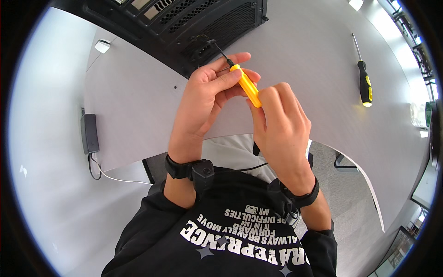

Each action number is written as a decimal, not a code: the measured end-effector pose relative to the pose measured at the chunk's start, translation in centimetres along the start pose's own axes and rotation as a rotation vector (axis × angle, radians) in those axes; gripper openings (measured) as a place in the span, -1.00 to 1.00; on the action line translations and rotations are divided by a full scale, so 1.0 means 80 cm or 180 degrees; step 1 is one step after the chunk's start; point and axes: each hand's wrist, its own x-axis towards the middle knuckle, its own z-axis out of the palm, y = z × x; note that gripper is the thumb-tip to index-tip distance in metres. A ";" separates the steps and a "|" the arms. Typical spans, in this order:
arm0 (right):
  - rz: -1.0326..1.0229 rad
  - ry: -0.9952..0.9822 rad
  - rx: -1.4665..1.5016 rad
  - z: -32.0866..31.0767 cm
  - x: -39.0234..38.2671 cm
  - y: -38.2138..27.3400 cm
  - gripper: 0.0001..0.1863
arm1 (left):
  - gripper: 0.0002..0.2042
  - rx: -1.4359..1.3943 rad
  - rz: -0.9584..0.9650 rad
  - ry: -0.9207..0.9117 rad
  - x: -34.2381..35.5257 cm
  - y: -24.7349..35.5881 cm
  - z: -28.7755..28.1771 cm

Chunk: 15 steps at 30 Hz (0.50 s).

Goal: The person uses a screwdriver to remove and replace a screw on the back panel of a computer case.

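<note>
Both of my hands are on a screwdriver point(248, 87) with a yellow handle and a thin dark shaft. My left hand point(200, 90) pinches the front part of the handle, its thumb on top and the other fingers spread beyond it. At the handle's butt end, the curled fingers and thumb of my right hand point(285, 120) close on it. The shaft tilts up and left toward a black computer case point(138, 34) with vent grilles. A small dark piece shows at the shaft's tip, in front of the case's corner; whether the two touch, I cannot tell.
On the right of the grey table point(314, 92) lies a second screwdriver point(364, 83), black and yellow. A tiny dark piece point(175, 87) lies left of my left hand. A black power adapter point(89, 134) with cables is at the left edge, a small white block point(102, 45) farther back.
</note>
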 end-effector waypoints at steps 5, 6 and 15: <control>0.1310 -0.0977 0.1481 -0.017 -0.009 -0.035 -0.77 | -0.58 -0.0187 0.0084 -0.0078 -0.022 0.001 -0.017; 0.1295 -0.0976 0.1467 -0.018 -0.007 -0.045 -0.77 | -0.58 -0.0208 0.0122 -0.0136 -0.029 0.003 -0.021; 0.2182 -0.1504 0.2141 -0.016 -0.024 -0.153 -0.51 | -0.60 -0.0059 0.0285 0.0440 -0.136 0.036 -0.094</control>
